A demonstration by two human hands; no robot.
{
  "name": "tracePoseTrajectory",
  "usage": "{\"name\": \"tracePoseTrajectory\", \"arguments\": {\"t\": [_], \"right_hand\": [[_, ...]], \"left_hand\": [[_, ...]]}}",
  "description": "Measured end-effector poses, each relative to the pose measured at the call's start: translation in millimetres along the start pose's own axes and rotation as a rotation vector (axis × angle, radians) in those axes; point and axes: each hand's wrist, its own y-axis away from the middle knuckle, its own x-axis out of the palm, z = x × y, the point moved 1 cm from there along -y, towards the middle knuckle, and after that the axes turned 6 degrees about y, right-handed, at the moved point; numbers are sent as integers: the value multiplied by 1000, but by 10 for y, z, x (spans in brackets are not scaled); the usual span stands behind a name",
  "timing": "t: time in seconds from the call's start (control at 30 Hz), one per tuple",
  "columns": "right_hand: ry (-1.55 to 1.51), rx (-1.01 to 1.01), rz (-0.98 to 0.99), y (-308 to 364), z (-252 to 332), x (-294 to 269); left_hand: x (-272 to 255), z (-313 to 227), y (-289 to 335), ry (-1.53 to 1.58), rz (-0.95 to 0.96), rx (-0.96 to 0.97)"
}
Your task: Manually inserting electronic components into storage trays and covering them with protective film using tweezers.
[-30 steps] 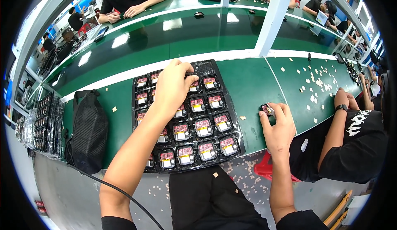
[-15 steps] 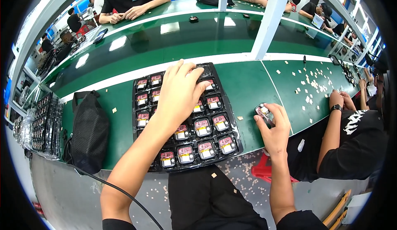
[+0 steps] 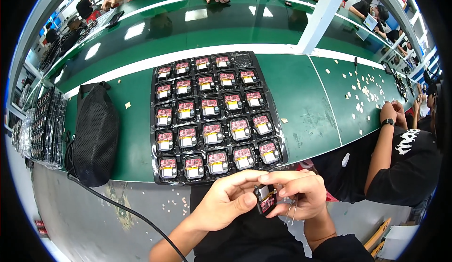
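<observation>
Both hands hold one small black-cased electronic unit (image 3: pixel 266 201) in front of my body, just off the table's near edge. It is tilted, and a red circuit board and silvery part show inside. My left hand (image 3: pixel 226 201) pinches its left side between thumb and fingers. On the other side, my right hand (image 3: pixel 303 193) grips its edge; thin metal prongs, like tweezers (image 3: pixel 293 211), stick out below that hand's fingers. Beyond lies a black plastic tray (image 3: pixel 244 62) with rows of similar open units (image 3: pixel 212 133). Its far right pocket has no unit in it.
A black mesh bag (image 3: pixel 96 135) and a dark cable (image 3: pixel 127 210) lie left of the tray, near stacked trays (image 3: pixel 47 127). Small pale squares (image 3: pixel 365 90) are scattered on the right of the green table (image 3: pixel 301 97). A co-worker (image 3: pixel 400 167) sits close on the right.
My left hand has left the tray and come to the unit. My right hand has brought the unit left and nearer my body. A person opposite has reached for a small dark thing.
</observation>
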Motion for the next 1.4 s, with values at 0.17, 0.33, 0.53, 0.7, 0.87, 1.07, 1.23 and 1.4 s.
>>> {"name": "tracePoseTrajectory", "arguments": {"t": [0.17, 0.33, 0.53, 0.7, 0.87, 1.07, 1.23, 1.4], "right_hand": [[224, 92, 99, -53, 72, 57], [438, 205, 153, 14, 117, 164], [759, -108, 0, 45, 31, 353], [835, -228, -23, 92, 10, 398], [843, -234, -20, 98, -7, 413], [782, -195, -40, 64, -30, 448], [817, -198, -41, 52, -16, 456], [771, -170, -48, 68, -12, 436]], "left_hand": [[-49, 73, 258, 116, -124, 152], [-85, 150, 400, 156, -168, 408], [-159, 188, 449, 156, -200, 437], [-178, 213, 463, 147, -181, 427], [-184, 205, 472, 125, -178, 416], [-180, 192, 487, 117, -203, 401], [-191, 203, 484, 100, -203, 397], [-193, 197, 473, 79, -198, 383]]}}
